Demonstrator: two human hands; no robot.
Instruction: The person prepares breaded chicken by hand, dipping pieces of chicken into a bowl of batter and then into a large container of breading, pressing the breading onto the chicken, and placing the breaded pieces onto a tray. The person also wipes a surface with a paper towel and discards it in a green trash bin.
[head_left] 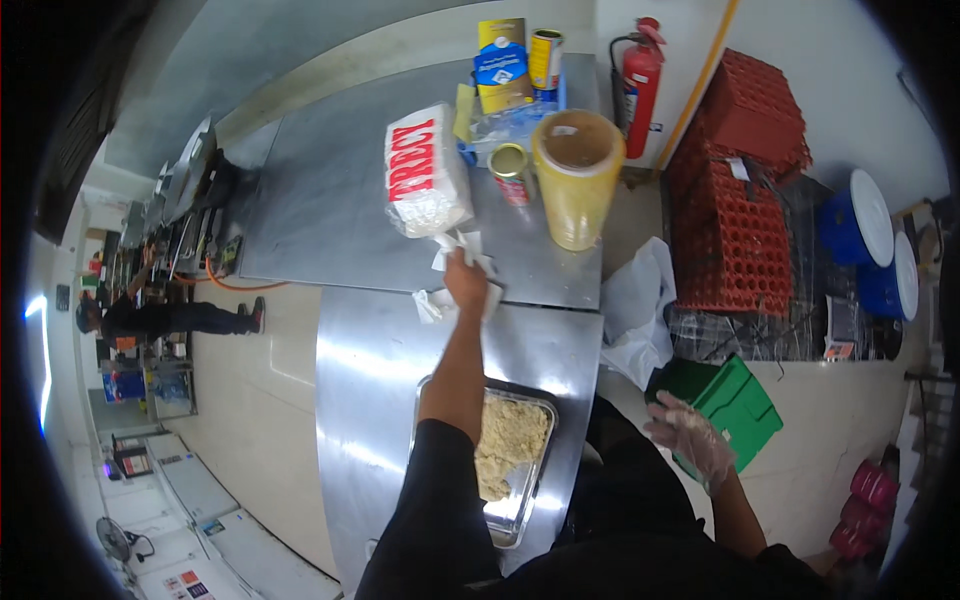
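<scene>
My left hand point(466, 281) is bare and stretches across the steel table, its fingers closed on a white paper napkin point(432, 306). Just beyond it lies a plastic-wrapped pack of napkins point(425, 175) with red print; white paper sticks out of its near end. Under my left forearm, a metal tray point(521, 520) holds a pale, crumbly mixture point(512, 440), partly hidden by the arm. Off the table's right side, my right hand point(693, 440) wears a clear plastic glove with bits stuck to it. Its fingers are spread and hold nothing, above a green crate point(738, 415).
A yellowish film roll point(572, 205), an open can point(511, 178) and a blue basket point(562, 92) with a box and tin stand on the table point(320, 190). To the right are a fire extinguisher point(642, 85), red egg trays point(735, 245) and a white bag point(640, 310). Another person point(190, 317) stands far left.
</scene>
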